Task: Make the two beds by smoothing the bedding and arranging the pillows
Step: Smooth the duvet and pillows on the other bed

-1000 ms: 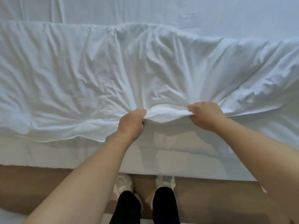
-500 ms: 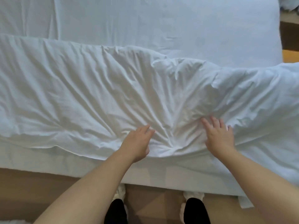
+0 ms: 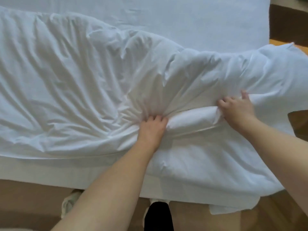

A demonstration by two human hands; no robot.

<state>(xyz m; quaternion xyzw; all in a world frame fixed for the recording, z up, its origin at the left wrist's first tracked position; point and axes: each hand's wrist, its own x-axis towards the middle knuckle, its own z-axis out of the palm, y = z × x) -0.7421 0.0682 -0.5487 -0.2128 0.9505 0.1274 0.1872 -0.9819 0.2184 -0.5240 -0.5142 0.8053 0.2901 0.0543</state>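
Grips, just in from the near edge of the bed (image 3: 50, 170), a rolled fold of the white duvet (image 3: 80, 77) with left hand (image 3: 152, 126) and right hand (image 3: 237, 108), fingers curled into the cloth at either end, rumpled bulk spreading beyond, short of the bare far side.

White-sheeted bed (image 3: 50, 172) on a brown floor (image 3: 25, 197). Carries a crumpled white duvet (image 3: 83, 80) across the near half, rolled into a fold near the edge, overhanging at the right; beyond it, smooth bare sheet (image 3: 200, 22).
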